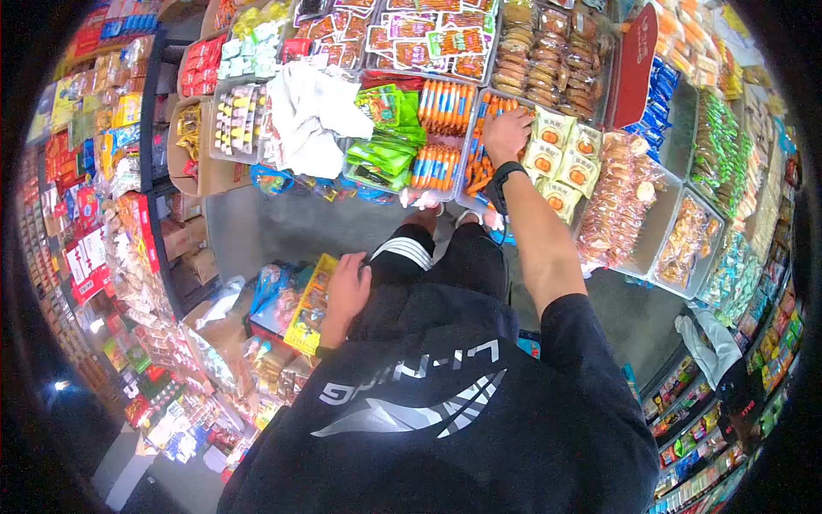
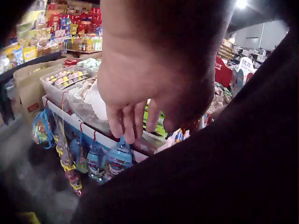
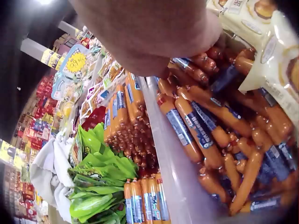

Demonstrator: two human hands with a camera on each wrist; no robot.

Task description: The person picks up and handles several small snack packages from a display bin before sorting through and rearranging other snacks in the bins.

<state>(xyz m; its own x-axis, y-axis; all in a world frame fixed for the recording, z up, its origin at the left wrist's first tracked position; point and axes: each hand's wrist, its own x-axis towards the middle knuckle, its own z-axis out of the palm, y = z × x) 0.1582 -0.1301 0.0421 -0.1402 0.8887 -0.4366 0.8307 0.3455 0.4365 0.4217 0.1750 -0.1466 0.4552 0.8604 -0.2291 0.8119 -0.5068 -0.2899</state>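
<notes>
My right hand (image 1: 507, 135) reaches into a clear bin (image 3: 170, 163) of loose, orange-cased sausages with blue labels (image 3: 196, 126). In the right wrist view the back of that hand fills the top, and its fingertips are hidden, so I cannot tell whether they grip a sausage. Cream-wrapped packets (image 1: 544, 158) lie just right of the hand. My left hand (image 1: 347, 287) hangs beside the left thigh, holding nothing, its fingers loosely bent in the left wrist view. Neatly stacked sausages (image 1: 441, 107) fill the neighbouring bin on the left.
Green packets (image 1: 390, 163) and a white cloth (image 1: 312, 111) lie left of the sausages. Bagged round biscuits (image 1: 621, 193) sit to the right. Small blue bags (image 2: 119, 158) hang along the display's front edge. A yellow-edged box (image 1: 310, 308) stands near my left hand.
</notes>
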